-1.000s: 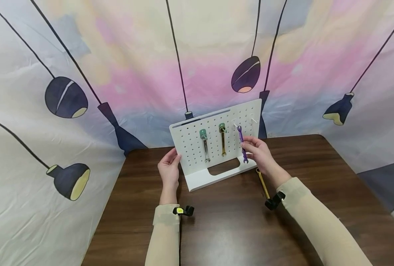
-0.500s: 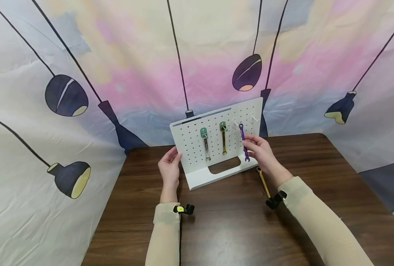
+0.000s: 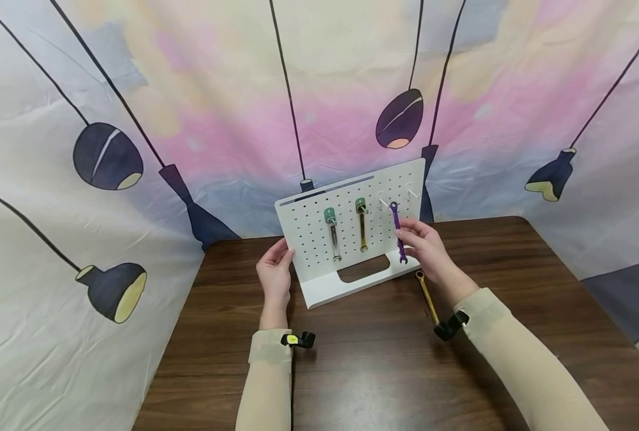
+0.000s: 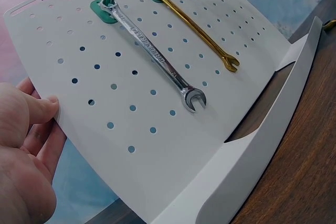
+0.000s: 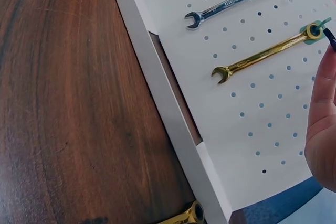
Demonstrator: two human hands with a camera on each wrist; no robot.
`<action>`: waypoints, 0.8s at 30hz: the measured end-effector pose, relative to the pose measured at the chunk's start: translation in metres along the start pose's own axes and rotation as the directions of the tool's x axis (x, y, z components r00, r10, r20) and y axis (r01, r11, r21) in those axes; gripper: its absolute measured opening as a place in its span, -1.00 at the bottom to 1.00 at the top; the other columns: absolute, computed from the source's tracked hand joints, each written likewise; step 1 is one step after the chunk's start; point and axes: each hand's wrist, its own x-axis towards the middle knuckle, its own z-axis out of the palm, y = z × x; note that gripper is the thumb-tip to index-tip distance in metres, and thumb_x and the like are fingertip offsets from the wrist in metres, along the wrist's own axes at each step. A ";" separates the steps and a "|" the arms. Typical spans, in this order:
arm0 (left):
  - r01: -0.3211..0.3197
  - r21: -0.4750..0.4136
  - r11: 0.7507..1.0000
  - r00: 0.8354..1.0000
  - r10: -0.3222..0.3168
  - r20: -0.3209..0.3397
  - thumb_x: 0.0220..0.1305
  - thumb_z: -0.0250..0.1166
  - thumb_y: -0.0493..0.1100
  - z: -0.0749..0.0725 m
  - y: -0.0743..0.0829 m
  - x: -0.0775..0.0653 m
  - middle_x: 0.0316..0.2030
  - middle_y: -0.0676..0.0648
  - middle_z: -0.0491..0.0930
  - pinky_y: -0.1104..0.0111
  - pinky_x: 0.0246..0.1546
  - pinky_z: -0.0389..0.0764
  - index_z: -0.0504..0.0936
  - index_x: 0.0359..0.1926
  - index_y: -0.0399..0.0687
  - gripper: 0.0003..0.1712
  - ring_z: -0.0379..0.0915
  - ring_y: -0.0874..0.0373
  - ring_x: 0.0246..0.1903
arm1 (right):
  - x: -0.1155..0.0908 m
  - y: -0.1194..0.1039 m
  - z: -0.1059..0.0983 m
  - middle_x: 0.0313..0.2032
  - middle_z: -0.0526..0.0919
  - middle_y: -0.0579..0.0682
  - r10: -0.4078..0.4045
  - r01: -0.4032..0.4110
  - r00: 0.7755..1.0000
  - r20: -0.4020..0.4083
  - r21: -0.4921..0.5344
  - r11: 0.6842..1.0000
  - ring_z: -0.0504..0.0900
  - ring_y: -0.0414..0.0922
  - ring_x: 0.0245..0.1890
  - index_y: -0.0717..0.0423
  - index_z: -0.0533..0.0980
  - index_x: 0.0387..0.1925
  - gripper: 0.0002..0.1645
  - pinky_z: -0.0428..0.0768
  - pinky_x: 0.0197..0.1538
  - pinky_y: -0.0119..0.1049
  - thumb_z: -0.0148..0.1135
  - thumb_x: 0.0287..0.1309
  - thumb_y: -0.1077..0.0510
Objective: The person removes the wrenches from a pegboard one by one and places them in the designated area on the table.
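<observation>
Right hand (image 3: pixel 424 246): thumb and fingers closed in a pinch about mid-shaft on a slim purple metal combination wrench (image 3: pixel 397 232), held in front of the right half of a white perforated pegboard stand (image 3: pixel 324 291).

Key relation: the wrench's ring end sits above the grip and a little left, just beside the tip of a pale clear peg (image 3: pixel 382 200), slightly right of it and lower. Touching or apart, cannot tell; not threaded on, by the look of it. Long axis near upright, top leaning left, forked end below the fingers. Right hand much the nearer to that peg.

Pose: right forearm slants in from lower right, fingers pointing left toward the board. Left hand (image 3: pixel 274 278) pinches the board's left edge, thumb in front, fingers behind.

Nearby: shiny silver wrench (image 4: pixel 157 56) and gold-toned wrench (image 4: pixel 197 30) hang on green hooks; another gold wrench (image 3: pixel 428 299) lies on the brown wood-grain tabletop (image 3: pixel 351 371) below the right hand.
</observation>
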 end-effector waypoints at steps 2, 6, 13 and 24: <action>0.000 0.006 1.000 1.000 0.000 0.000 0.33 0.46 -0.45 0.000 0.000 0.000 -0.06 -0.11 0.82 0.41 -0.06 0.70 0.82 0.08 -0.23 -0.68 0.73 0.09 -0.11 | -0.001 0.001 -0.001 -0.22 0.68 -0.18 0.004 -0.004 1.000 -0.002 -0.001 1.000 0.63 -0.21 -0.19 0.04 0.62 0.02 -0.85 0.66 -0.15 -0.32 0.34 0.48 0.21; -0.002 0.008 1.000 1.000 0.002 0.002 0.33 0.47 -0.45 0.000 0.000 0.000 -0.07 -0.10 0.82 0.41 -0.06 0.70 0.83 0.07 -0.20 -0.68 0.73 0.07 -0.10 | -0.002 0.002 -0.003 -0.23 0.69 -0.17 0.005 -0.005 1.000 0.001 0.003 1.000 0.62 -0.21 -0.21 0.12 0.60 0.06 -0.82 0.66 -0.19 -0.34 0.29 0.50 0.26; 0.004 0.004 1.000 1.000 -0.004 -0.003 0.34 0.46 -0.44 0.000 0.000 -0.001 -0.07 -0.10 0.82 0.41 -0.06 0.70 0.82 0.08 -0.22 -0.69 0.73 0.09 -0.10 | -0.006 0.007 -0.011 -0.24 0.73 -0.19 0.019 -0.019 1.000 -0.003 -0.009 1.000 0.62 -0.28 -0.25 -0.04 0.63 -0.03 -0.82 0.67 -0.23 -0.38 0.25 0.51 0.30; 0.007 -0.007 1.000 1.000 -0.007 -0.003 0.33 0.46 -0.45 0.000 -0.001 -0.001 -0.06 -0.14 0.82 0.41 -0.06 0.70 0.79 0.09 -0.31 -0.68 0.73 0.10 -0.11 | -0.022 0.015 -0.030 -0.20 0.74 -0.18 0.049 -0.049 0.999 0.011 -0.053 0.997 0.65 -0.29 -0.22 0.07 0.59 0.07 -0.83 0.70 -0.15 -0.33 0.27 0.52 0.26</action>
